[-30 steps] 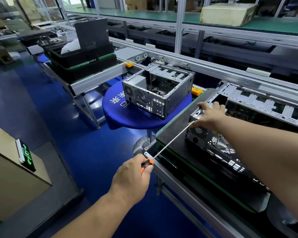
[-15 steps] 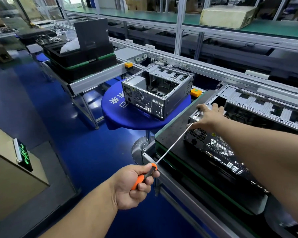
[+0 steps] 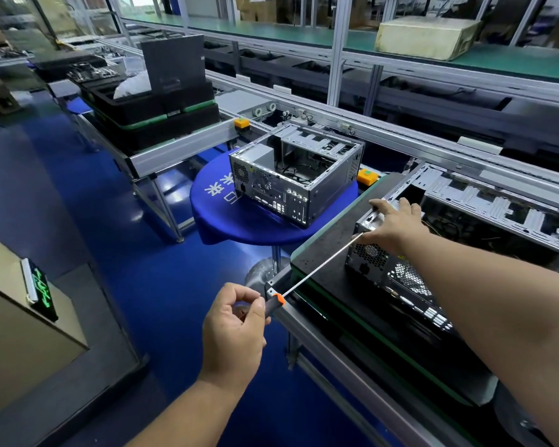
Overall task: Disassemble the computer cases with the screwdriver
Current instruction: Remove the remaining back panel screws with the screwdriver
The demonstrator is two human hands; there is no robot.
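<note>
Half a second back my left hand (image 3: 236, 330) wrapped the screwdriver (image 3: 307, 276) handle; now only its fingertips pinch it, so I judge I'm spinning out a screw. My right hand (image 3: 392, 222) rests flat-fingered on the computer case (image 3: 400, 275), near the black pallet's (image 3: 323, 250) left edge.

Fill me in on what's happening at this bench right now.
A person is taking apart a computer case that lies on the black conveyor pallet. The left hand pinches the orange-and-black handle of a long screwdriver, whose tip reaches the case's rear top corner. The right hand rests on that corner, steadying it. A second, already opened case sits on the round blue stool beyond.
</note>
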